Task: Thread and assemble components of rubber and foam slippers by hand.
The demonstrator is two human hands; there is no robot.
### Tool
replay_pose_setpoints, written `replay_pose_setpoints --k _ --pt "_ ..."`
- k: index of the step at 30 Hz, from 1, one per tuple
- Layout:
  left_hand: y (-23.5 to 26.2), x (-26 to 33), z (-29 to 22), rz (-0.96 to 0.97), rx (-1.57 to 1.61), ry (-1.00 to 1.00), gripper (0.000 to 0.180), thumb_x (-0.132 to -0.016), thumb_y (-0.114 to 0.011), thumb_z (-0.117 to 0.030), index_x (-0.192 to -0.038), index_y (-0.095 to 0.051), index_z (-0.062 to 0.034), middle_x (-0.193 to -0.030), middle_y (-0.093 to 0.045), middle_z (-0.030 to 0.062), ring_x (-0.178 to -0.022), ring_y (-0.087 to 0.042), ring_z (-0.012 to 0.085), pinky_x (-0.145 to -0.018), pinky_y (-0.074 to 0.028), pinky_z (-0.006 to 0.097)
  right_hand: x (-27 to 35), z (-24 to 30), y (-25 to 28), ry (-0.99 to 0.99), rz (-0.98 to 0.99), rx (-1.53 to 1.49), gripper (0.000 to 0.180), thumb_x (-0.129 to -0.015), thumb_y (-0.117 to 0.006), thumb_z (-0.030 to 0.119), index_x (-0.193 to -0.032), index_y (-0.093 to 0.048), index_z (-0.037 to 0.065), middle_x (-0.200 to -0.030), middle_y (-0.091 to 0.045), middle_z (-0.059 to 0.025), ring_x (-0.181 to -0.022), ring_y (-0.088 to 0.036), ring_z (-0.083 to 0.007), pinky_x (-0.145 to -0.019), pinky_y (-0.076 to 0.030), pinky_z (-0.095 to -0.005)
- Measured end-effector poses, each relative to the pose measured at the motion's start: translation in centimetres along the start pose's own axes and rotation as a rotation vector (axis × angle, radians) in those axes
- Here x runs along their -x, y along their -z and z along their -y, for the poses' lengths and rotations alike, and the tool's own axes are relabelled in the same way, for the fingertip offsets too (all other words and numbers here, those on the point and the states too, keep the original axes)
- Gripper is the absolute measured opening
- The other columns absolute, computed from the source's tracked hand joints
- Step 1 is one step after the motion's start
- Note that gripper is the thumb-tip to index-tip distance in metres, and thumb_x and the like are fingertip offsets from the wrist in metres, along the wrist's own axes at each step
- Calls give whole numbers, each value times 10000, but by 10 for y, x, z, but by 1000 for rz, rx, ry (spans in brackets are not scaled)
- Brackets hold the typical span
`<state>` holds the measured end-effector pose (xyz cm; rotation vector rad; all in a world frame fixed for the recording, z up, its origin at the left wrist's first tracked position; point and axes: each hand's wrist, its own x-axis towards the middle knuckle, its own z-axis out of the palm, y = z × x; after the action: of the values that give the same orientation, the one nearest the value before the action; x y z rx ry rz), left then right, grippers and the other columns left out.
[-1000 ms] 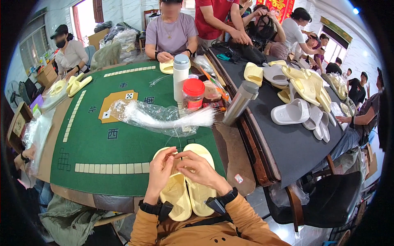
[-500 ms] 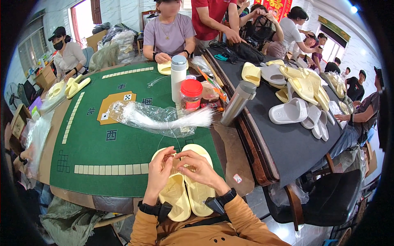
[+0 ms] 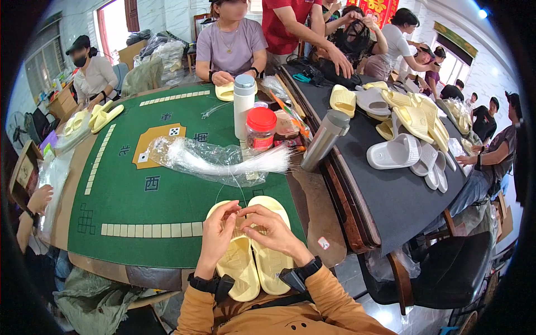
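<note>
My left hand (image 3: 219, 231) and right hand (image 3: 272, 229) pinch a thin tie over the slippers (image 3: 254, 262). Slippers lie side by side on the bench (image 3: 139, 206), long axis running away from me, toes far.

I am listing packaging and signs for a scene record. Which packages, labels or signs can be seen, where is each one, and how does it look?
Clear plastic bag: on the green mat beyond both hands, long, crumpled, holding white strands.
Jar: near the table's middle, clear, red lid, red label.
Small sticker: on the brown table edge right of the yellow slippers, white with red.
Red hanging sign: top of the picture, gold markings.
</note>
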<state>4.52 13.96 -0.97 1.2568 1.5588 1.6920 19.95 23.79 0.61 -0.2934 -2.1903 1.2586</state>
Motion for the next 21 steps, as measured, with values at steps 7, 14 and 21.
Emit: replay_pose_setpoints --k 7,14,21 --pt "1 -2 1 3 4 2 303 -970 -531 8 -1261 -614 11 -1109 -677 120 -978 -651 159 -860 -524 281 -1 0 0 -12 10 3 102 -875 -681 80 -962 -690 27 -1187 -633 -94 -1071 -612 -258 -857 -518 -361" --pt "0 -1 0 8 -7 17 302 -970 -529 6 -1261 -614 12 -1113 -677 120 -976 -653 160 -856 -525 283 1 0 0 -45 22 -31 102 -878 -677 79 -966 -690 27 -1196 -628 -101 -1080 -611 -265 -862 -521 -363" --pt "1 0 1 0 10 11 308 -967 -534 7 -1265 -611 7 -1101 -678 117 -980 -651 159 -858 -525 283 1 2 -1 -10 21 1 97 -876 -679 82 -952 -687 23 -1196 -632 -101 -1072 -617 -272 -872 -516 -365"
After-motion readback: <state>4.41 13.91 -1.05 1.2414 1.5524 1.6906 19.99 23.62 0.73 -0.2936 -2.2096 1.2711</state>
